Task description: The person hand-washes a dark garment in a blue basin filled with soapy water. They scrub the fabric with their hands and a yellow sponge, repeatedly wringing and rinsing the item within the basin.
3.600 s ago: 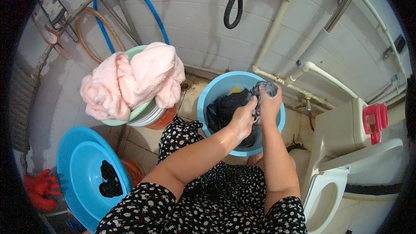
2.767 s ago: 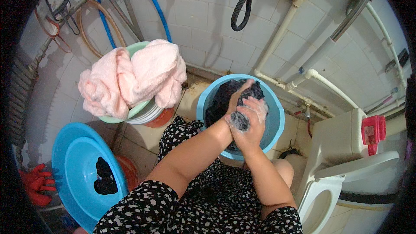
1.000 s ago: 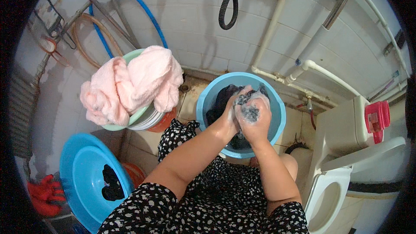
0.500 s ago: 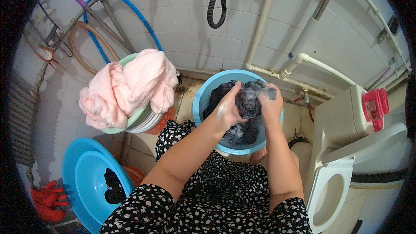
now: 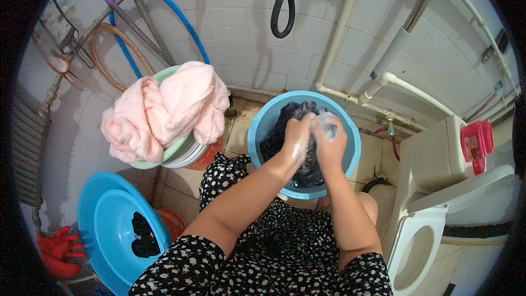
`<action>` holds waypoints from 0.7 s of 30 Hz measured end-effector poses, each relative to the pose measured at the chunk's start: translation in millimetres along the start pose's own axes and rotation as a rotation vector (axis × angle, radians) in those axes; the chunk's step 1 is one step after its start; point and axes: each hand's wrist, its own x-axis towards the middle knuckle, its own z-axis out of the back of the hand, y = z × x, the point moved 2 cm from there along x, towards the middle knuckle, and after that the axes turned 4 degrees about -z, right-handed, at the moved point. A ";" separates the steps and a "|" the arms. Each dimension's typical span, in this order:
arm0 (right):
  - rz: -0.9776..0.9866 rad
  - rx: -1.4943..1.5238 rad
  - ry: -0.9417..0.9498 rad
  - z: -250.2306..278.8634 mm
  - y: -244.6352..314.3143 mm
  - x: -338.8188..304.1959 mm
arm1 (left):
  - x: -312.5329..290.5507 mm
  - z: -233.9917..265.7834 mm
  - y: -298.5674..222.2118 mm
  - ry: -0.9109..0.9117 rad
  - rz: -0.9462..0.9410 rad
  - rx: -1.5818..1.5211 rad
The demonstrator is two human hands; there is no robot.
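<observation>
A blue basin (image 5: 255,126) stands on the floor in front of me, with a wet dark garment (image 5: 279,142) bunched inside. My left hand (image 5: 298,136) is closed on the garment. Right beside it, my right hand (image 5: 330,141) is also closed on the cloth, the two hands nearly touching. White suds streak my left wrist and lie over the top of my right hand. The bunched fabric hides most of my fingertips.
To the left, a pale pink towel (image 5: 186,101) is heaped in a green basin (image 5: 167,74) on a bucket. Nearer me, another blue basin (image 5: 104,214) holds a small black cloth (image 5: 143,235). Red gloves (image 5: 57,252) lie beyond it. A toilet (image 5: 419,241) stands at the right.
My hands have come closer together over the dark garment; before, they were apart with a raised bunch of it between them. The bunch has come down into the basin.
</observation>
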 end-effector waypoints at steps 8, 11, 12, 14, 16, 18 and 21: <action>-0.446 0.776 0.346 23.6 2.3 6.3 | 1.0 -3.8 -11.6 0.231 0.442 -0.474; -0.444 0.967 0.384 41.1 0.3 22.1 | 1.3 -10.4 -10.1 0.261 0.336 -0.472; -0.411 0.838 0.245 42.5 -5.6 26.5 | 5.1 -8.3 -9.5 0.258 0.283 -0.495; -0.324 0.568 -0.003 40.9 -11.4 31.5 | 13.2 -3.5 -13.0 0.244 0.198 -0.534; -0.210 0.274 -0.119 29.0 -3.0 20.4 | 13.4 -0.6 -10.3 0.161 0.242 -0.432; 0.126 -0.062 0.011 9.3 22.4 -5.8 | 4.9 -1.2 -17.5 0.050 0.200 -0.218; 0.523 -0.361 0.080 -19.0 42.0 -35.6 | 0.1 14.2 -9.6 0.285 0.031 -0.316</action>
